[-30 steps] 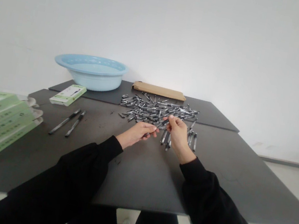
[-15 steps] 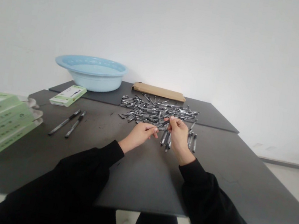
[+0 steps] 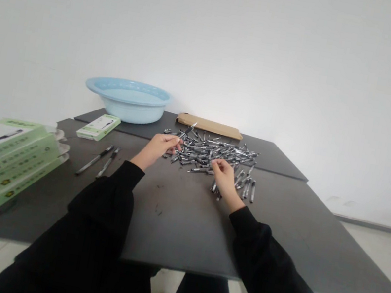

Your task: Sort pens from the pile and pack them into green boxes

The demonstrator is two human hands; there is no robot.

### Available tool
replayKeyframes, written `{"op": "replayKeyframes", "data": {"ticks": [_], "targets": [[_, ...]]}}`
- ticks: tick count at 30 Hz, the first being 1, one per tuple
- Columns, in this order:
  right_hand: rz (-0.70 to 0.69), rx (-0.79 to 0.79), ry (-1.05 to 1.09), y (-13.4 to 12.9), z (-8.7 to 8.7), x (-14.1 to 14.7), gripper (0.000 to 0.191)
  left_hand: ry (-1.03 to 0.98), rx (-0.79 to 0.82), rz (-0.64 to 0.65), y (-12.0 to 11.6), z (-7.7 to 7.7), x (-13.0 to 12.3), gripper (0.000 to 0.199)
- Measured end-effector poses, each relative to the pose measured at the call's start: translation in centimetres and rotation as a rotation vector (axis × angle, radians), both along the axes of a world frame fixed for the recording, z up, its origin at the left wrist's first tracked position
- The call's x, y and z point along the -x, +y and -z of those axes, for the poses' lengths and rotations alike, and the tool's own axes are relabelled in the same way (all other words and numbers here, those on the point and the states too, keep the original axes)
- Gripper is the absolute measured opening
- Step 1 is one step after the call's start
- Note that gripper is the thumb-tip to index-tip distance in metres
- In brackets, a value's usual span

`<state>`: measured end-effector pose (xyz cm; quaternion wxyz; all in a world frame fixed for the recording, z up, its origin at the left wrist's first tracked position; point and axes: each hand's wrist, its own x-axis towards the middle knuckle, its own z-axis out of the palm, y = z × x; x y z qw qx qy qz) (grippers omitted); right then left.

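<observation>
The thumb and fingers of the left hand (image 3: 159, 150) pinch a black-gripped pen (image 3: 188, 129), its slim tip slanting up and away to the right, in front of the far-left part of the pen pile (image 3: 217, 151). The thumb and fingertips of the right hand (image 3: 223, 175) are drawn together at the pile's near edge; whether they grip a pen there cannot be told. The two hands are apart, the left one a little farther forward.

Just beyond the fingers, the pile spreads as a tangle of dark and clear pens pointing every way. Beside and partly behind the right hand, several loose pens (image 3: 249, 189) lie roughly side by side, pointing toward the person. To the left of the left hand, a pair of pens (image 3: 95, 159) lies slanted and nearly parallel on the dark tabletop (image 3: 181, 229).

Farther out, a small green-and-white pen box (image 3: 99, 127) lies flat near a light-blue plastic basin (image 3: 130, 108). A long brown cardboard piece (image 3: 210, 126) lies behind the pile. At the left edge sit larger green pen cartons (image 3: 24, 158) with pale end flaps, well apart from both hands.
</observation>
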<state>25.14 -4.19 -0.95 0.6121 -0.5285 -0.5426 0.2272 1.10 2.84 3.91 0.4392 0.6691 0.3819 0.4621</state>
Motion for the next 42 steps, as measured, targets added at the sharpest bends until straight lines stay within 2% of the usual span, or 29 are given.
{"op": "replayKeyframes", "data": {"ticks": [4, 6, 9, 13, 19, 28, 38, 42], "targets": [[-0.14, -0.069, -0.414, 0.3, 0.1, 3.6, 0.024, 0.104, 0.122, 0.049, 1.5, 0.4, 3.6, 0.031], [-0.166, -0.082, -0.619, 0.6, 0.1, 6.0, 0.019, 0.172, 0.148, 0.045, 2.0, 0.8, 5.0, 0.026], [-0.13, -0.035, -0.863, 1.4, 0.4, 9.4, 0.019, 0.255, 0.214, 0.053, 2.4, 1.3, 6.8, 0.02], [-0.073, 0.005, -1.036, 3.0, 0.9, 12.5, 0.03, 0.303, 0.273, 0.015, 2.4, 1.8, 9.6, 0.02], [0.036, 0.075, -1.109, 5.5, 1.6, 14.4, 0.031, 0.33, 0.217, 0.027, 1.7, 2.4, 12.3, 0.024], [0.05, 0.117, -1.17, 7.2, 2.1, 15.3, 0.03, 0.365, 0.218, 0.047, 2.2, 2.5, 13.4, 0.036], [0.062, 0.021, -1.282, 6.1, 1.8, 15.9, 0.031, 0.43, 0.147, 0.045, 2.1, 2.2, 13.5, 0.036], [0.127, 0.045, -1.127, 5.4, 0.8, 14.0, 0.03, 0.408, 0.146, 0.021, 1.7, 1.9, 13.6, 0.046]]}}
